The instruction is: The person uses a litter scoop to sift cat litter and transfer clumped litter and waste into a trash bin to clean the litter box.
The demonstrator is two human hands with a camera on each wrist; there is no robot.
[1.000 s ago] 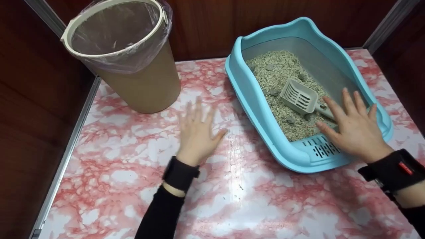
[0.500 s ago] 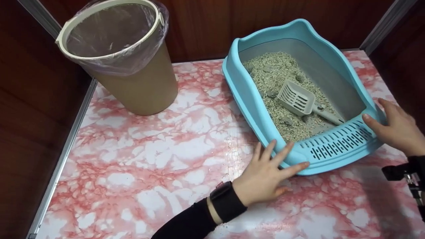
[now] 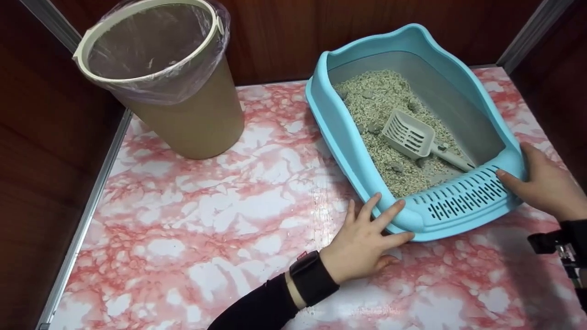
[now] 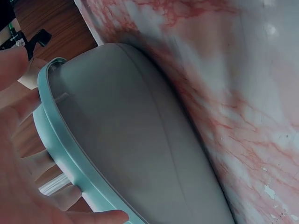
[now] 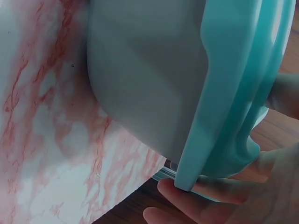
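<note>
The blue litter tray (image 3: 348,133) stands on the marble-patterned worktop (image 3: 183,220), with its slotted ledge (image 3: 463,195) turned toward the near side. The left hand (image 3: 362,245) rests on the near left corner with spread, almost straight fingers; its grip is not closed, so it seems to steady the tray rather than to take weight. The right hand (image 3: 548,185) grasps the near right corner, thumb over the ledge and fingers along the outer side (this looks the firmer grip). Touching both corners probably gives a balanced control. The scoop (image 3: 410,134) lies on the litter (image 3: 371,101) inside, its handle directed to the ledge, perhaps for easy reach. The bin (image 3: 202,126) stands apart to the left; its transparent bag (image 3: 183,89) is folded over the rim, presumably against slipping inside.
</note>
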